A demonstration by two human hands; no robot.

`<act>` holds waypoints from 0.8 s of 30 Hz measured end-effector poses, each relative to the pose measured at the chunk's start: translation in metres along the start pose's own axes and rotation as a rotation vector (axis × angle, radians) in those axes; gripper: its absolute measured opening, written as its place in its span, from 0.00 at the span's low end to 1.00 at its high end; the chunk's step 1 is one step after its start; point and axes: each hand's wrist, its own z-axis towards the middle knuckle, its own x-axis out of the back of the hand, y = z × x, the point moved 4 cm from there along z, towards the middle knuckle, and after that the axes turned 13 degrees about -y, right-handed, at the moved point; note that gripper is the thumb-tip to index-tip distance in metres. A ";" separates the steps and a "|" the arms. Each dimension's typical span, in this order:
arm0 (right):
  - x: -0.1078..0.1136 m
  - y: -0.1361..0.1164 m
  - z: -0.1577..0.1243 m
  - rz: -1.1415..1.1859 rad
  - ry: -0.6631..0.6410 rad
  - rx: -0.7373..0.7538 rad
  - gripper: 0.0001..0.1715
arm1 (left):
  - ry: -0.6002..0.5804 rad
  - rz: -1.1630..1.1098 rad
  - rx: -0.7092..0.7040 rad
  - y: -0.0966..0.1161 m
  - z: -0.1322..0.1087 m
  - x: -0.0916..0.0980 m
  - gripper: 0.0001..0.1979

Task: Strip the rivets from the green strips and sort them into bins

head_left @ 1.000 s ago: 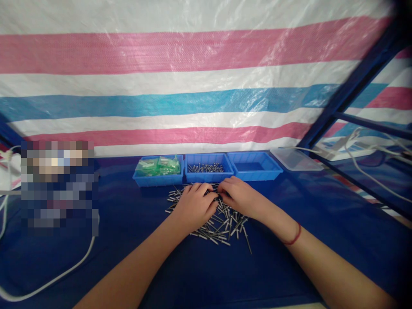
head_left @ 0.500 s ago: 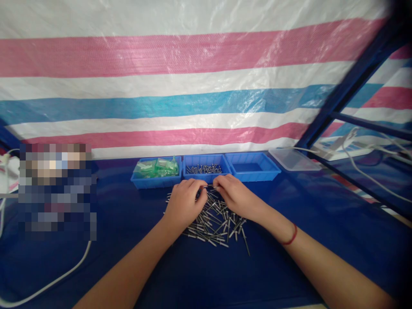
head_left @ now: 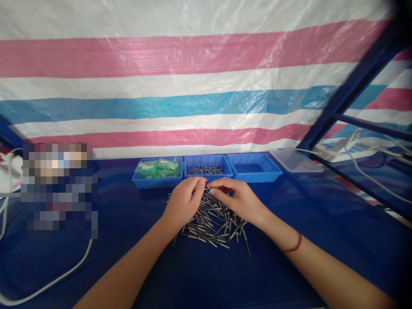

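Metal pins (head_left: 212,221) heaped on blue desk (head_left: 289,240), just before middle blue bin (head_left: 208,176). Left hand (head_left: 183,201) and right hand (head_left: 240,198) over heap, fingers curled, fingertips pinching single pin (head_left: 207,188) between them at heap's far edge.

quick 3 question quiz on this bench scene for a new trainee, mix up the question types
1. In the row of blue bins, which one holds the green packets? A left, B middle, C right
2. True or false: the left hand and the right hand are both over the pile of metal pins.
3. Fill in: the red string is on the ____ wrist.
Key: 1 A; 2 true; 3 right
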 end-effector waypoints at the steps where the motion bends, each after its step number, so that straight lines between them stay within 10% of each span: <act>1: 0.000 0.001 0.000 0.107 0.028 -0.013 0.09 | -0.011 -0.090 0.011 0.000 0.000 -0.001 0.14; 8: 0.002 -0.005 0.001 0.484 0.116 -0.037 0.06 | 0.003 -0.418 0.046 -0.003 -0.002 -0.011 0.11; 24: -0.003 -0.004 0.003 0.589 -0.067 -0.161 0.11 | 0.116 -0.369 -0.006 0.002 -0.004 -0.004 0.05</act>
